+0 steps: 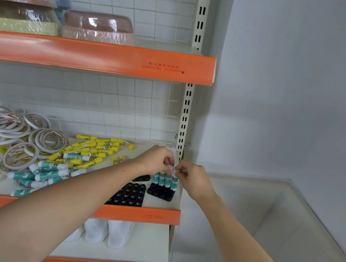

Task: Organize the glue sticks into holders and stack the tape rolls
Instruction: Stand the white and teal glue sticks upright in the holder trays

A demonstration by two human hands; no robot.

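On the middle shelf, a black holder (pixel 160 193) at the right end carries several teal glue sticks (pixel 165 180) standing upright. My left hand (pixel 157 159) and my right hand (pixel 193 176) meet just above them, fingers pinching the white caps of the standing sticks. A second black holder (pixel 128 194) lies empty in front of my left forearm. Loose teal glue sticks (pixel 46 170) and yellow glue sticks (pixel 98 147) lie in a heap mid-shelf. Many white tape rolls (pixel 7 132) lie scattered at the left.
An orange-edged shelf (pixel 144 214) holds everything; another orange-edged shelf above carries wrapped bowls (pixel 98 25). White slippers (pixel 104 231) sit on the shelf below. A white upright post (pixel 185 114) and a wall bound the right side, with a white bin (pixel 267 215) beyond.
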